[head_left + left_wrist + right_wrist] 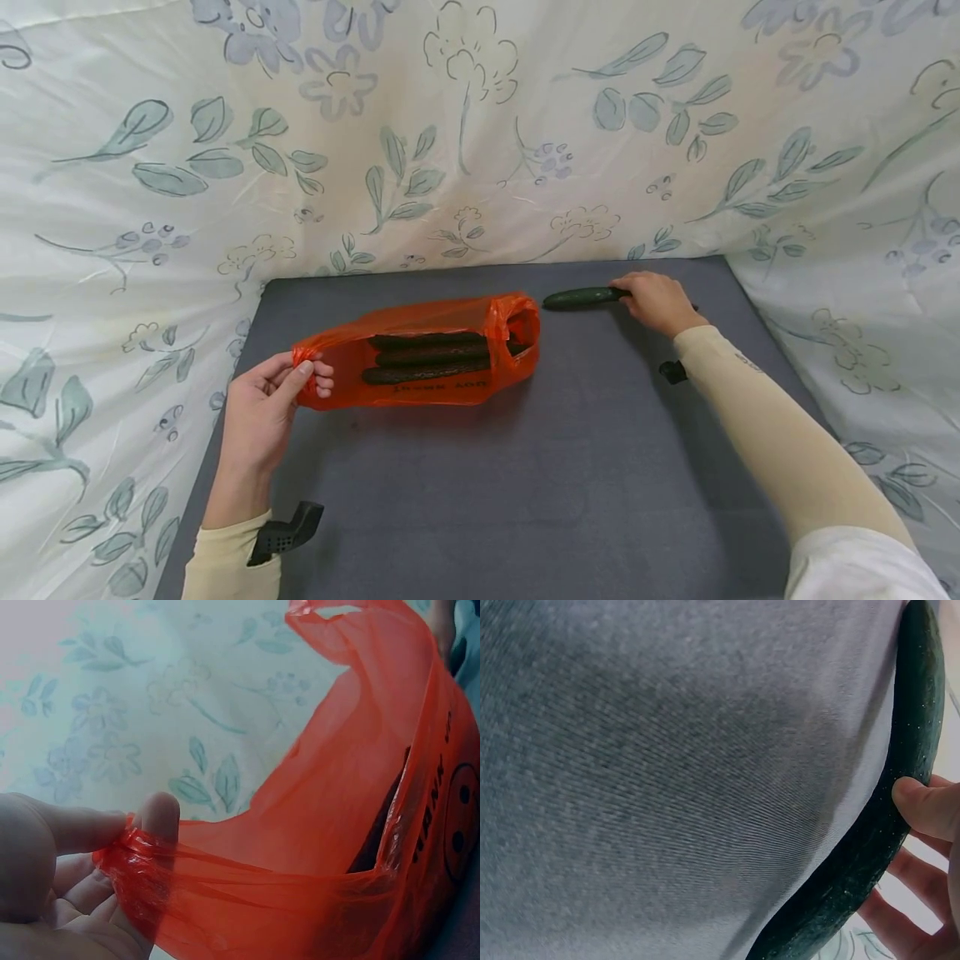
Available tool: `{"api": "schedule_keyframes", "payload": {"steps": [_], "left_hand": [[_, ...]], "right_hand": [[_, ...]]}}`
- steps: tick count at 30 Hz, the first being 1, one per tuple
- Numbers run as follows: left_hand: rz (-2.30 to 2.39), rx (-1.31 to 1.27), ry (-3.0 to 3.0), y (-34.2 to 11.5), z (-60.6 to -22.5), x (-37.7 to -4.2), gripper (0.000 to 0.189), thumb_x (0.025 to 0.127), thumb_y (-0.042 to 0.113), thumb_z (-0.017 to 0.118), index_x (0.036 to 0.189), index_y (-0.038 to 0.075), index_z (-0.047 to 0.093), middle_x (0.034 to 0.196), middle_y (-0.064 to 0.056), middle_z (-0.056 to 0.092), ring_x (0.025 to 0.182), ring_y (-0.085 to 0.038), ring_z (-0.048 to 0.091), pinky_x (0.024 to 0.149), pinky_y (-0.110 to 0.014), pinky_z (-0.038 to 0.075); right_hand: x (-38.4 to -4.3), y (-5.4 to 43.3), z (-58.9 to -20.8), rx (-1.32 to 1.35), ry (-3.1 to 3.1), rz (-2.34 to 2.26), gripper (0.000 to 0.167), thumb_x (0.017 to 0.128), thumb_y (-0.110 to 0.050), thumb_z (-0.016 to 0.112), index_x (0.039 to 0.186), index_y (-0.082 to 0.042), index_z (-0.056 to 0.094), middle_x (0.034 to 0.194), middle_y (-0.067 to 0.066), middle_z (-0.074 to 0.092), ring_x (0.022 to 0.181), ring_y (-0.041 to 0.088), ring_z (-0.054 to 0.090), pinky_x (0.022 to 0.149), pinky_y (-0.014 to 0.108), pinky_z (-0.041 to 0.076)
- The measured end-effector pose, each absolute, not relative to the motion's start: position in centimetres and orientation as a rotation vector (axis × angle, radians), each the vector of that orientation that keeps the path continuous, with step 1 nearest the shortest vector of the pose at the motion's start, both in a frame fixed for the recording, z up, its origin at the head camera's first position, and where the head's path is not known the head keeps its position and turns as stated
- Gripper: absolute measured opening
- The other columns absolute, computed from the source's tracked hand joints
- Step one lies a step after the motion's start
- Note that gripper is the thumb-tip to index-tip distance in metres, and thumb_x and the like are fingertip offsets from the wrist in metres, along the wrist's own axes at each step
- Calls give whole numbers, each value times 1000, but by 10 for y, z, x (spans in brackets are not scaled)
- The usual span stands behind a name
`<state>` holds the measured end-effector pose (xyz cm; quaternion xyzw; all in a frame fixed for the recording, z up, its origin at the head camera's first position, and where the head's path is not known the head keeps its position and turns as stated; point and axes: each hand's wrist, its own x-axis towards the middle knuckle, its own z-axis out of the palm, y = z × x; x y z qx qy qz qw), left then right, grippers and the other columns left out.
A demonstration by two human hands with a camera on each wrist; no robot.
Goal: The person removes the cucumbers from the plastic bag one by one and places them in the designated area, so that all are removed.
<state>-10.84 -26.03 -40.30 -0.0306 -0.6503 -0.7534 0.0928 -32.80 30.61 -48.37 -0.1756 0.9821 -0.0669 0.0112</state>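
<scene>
An orange plastic bag (427, 354) lies on its side on the grey table (525, 467), with three dark cucumbers (427, 358) showing through it. My left hand (273, 396) pinches the bag's bunched closed end (135, 859) between thumb and fingers. The bag's mouth (517, 329) faces right. Beyond it, at the table's far edge, lies a loose dark green cucumber (581, 297). My right hand (656, 300) grips its right end, thumb on top (922, 806) and fingers curled beneath the cucumber (900, 795).
A white cloth with a blue-green floral print (465, 133) rises behind and on both sides of the table. Bare grey table surface stretches in front of the bag toward me.
</scene>
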Motion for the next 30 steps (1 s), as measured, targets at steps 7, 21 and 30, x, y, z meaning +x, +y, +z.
{"api": "schedule_keyframes", "payload": {"steps": [7, 21, 30], "left_hand": [[-2244, -86, -1927, -259, -404, -109, 28, 108, -1, 63, 124, -24, 60, 96, -15, 78, 76, -20, 75, 79, -29, 67], [-2199, 1, -1971, -260, -404, -110, 32, 109, 3, 65, 127, -22, 61, 98, -12, 78, 80, -20, 75, 81, -29, 66], [-2209, -12, -1962, -262, -404, -108, 31, 109, 2, 64, 127, -23, 60, 97, -12, 78, 79, -20, 75, 80, -29, 66]], "right_hand": [[-329, 308, -490, -516, 3057, -197, 43, 104, -6, 72, 147, -5, 67, 144, 22, 66, 121, 46, 66, 86, 66, 59], [-333, 309, -502, -562, 3041, -203, 44, 99, -6, 78, 143, -4, 70, 140, 23, 67, 124, 46, 64, 98, 68, 55], [-329, 310, -503, -597, 3027, -227, 43, 99, -4, 78, 141, -1, 69, 139, 25, 67, 124, 47, 64, 101, 67, 54]]}}
